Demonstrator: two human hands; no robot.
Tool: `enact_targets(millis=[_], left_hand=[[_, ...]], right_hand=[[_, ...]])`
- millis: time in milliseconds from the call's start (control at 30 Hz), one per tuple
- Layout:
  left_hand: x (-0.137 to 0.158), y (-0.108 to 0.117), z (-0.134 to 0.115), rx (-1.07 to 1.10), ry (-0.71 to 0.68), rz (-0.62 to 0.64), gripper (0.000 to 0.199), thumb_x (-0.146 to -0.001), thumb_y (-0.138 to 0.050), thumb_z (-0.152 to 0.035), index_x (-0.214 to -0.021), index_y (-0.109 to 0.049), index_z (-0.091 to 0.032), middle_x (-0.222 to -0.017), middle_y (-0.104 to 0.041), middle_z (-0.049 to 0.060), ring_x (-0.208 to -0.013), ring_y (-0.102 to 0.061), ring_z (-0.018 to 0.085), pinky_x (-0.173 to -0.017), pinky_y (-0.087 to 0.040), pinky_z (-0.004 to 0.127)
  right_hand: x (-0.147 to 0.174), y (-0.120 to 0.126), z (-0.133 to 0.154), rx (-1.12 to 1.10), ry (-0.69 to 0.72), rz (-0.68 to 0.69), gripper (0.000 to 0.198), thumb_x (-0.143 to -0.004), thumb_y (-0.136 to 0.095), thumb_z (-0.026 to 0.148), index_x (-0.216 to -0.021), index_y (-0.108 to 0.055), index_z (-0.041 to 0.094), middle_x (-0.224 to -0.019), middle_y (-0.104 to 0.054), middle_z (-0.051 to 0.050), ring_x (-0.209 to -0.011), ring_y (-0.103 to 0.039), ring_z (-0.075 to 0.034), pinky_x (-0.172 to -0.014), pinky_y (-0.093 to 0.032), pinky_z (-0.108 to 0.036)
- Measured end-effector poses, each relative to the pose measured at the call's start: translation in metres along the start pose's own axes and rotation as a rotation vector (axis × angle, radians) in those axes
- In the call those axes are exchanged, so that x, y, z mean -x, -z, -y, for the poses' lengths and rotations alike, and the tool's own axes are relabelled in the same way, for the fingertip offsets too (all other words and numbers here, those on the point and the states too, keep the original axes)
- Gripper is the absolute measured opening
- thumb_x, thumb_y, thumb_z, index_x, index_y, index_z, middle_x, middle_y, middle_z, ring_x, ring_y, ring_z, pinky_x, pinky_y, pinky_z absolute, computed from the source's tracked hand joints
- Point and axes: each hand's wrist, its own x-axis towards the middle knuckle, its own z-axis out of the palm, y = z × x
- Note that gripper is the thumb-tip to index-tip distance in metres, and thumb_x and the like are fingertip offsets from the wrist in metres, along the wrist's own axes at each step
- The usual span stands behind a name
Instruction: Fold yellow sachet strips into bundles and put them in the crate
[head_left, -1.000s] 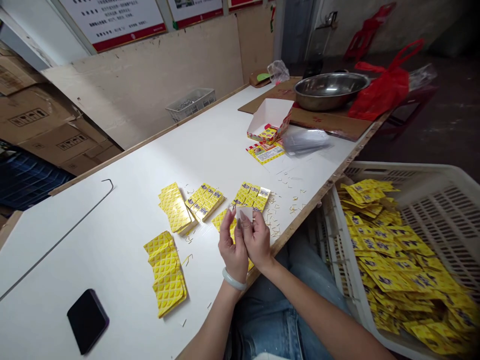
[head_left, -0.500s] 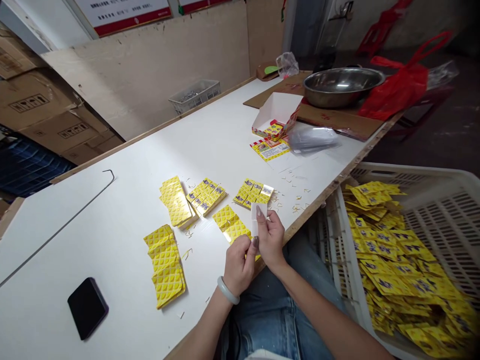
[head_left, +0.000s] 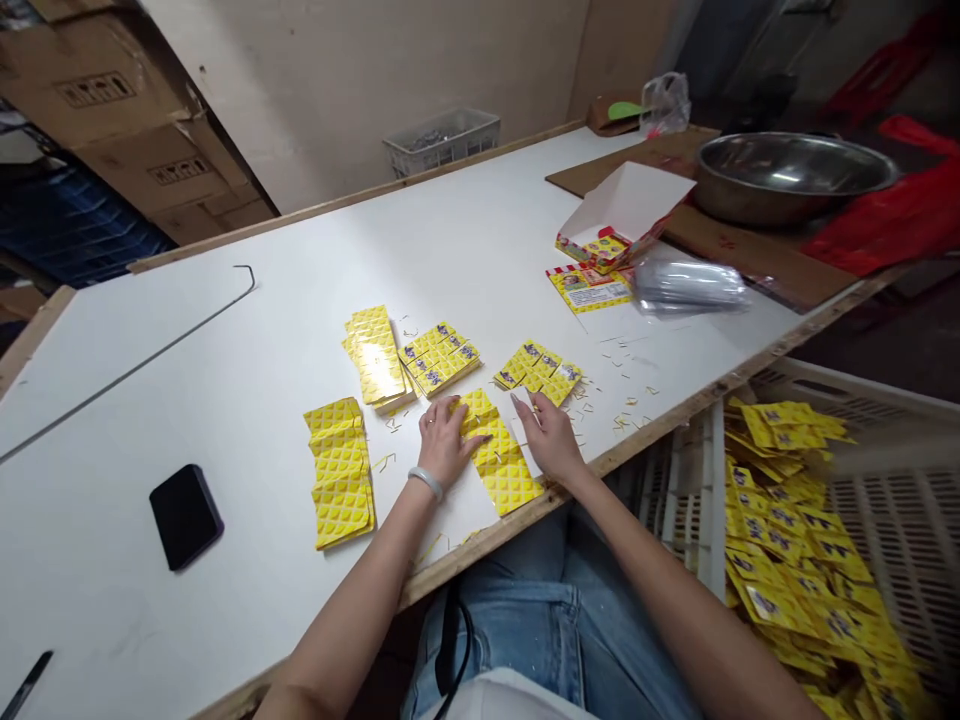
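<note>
Hands (head_left: 442,440) touch a yellow strip (head_left: 511,484) and hold a white card (head_left: 524,448).

Soft light brightens the white table (head_left: 292,330) — glare whitens a stack of cards (head_left: 380,368), and shine streaks the metal bowl (head_left: 787,178). The upper right corner sinks into dimness, and the basket (head_left: 896,500) below looks blurred — stretched outward by the lens.

Yellow patterned strip (head_left: 508,482) — creased, flat on the white table (head_left: 262,380), blank white piece (head_left: 520,432) — just beside it.
</note>
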Motion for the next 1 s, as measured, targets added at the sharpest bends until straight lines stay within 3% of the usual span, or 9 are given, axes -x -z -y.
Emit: enact_targets(millis=[100, 233, 533, 833, 1000], left_hand=[[0.001, -0.011, 0.007, 0.041, -0.008, -0.020, 0.018, -0.084, -0.056, -0.034, -0.089, -0.067, -0.021, -0.102, -0.056, 0.008, -0.103, -0.044, 0.024, -0.091, -0.038, 0.042], [-0.001, -0.015, 0.007, 0.097, -0.010, -0.044, 0.017, -0.084, -0.056, -0.030, -0.079, -0.069, -0.020, -0.084, -0.056, 0.006, -0.091, -0.045, 0.022, -0.082, -0.043, 0.038], [-0.002, -0.015, 0.007, 0.102, -0.014, -0.020, 0.014, -0.083, -0.057, -0.021, -0.079, -0.070, -0.020, -0.085, -0.059, 0.006, -0.089, -0.045, 0.021, -0.080, -0.044, 0.037], [-0.001, -0.011, 0.014, 0.237, 0.018, -0.016, 0.006, -0.079, -0.062, -0.019, -0.077, -0.068, -0.018, -0.083, -0.060, 0.005, -0.088, -0.047, 0.020, -0.080, -0.045, 0.035], [0.002, -0.013, 0.015, 0.238, -0.008, -0.037, 0.009, -0.081, -0.059, -0.017, -0.076, -0.067, -0.019, -0.084, -0.059, 0.005, -0.087, -0.046, 0.020, -0.080, -0.045, 0.034]], right_hand=[[-0.013, -0.012, -0.003, 0.249, 0.102, 0.146, 0.028, -0.093, -0.034, 0.038, -0.082, -0.052, 0.020, -0.067, -0.058, -0.002, -0.062, -0.054, -0.017, -0.057, -0.038, -0.026], [-0.021, -0.031, 0.000, 0.555, 0.126, 0.329, 0.027, -0.095, -0.031, 0.034, -0.091, -0.053, 0.018, -0.067, -0.062, -0.006, -0.061, -0.058, -0.019, -0.054, -0.034, -0.026], [-0.030, -0.046, 0.007, 0.820, 0.162, 0.447, 0.028, -0.097, -0.027, 0.034, -0.099, -0.049, 0.017, -0.070, -0.067, -0.007, -0.061, -0.062, -0.022, -0.049, -0.025, -0.027], [-0.031, -0.051, 0.017, 1.038, 0.200, 0.531, 0.035, -0.098, -0.020, 0.037, -0.101, -0.048, 0.017, -0.072, -0.067, -0.011, -0.065, -0.065, -0.024, -0.051, -0.030, -0.027], [-0.032, -0.049, 0.025, 1.071, 0.211, 0.673, 0.029, -0.098, -0.020, 0.032, -0.106, -0.043, 0.016, -0.080, -0.068, -0.012, -0.074, -0.066, -0.023, -0.059, -0.037, -0.027]])
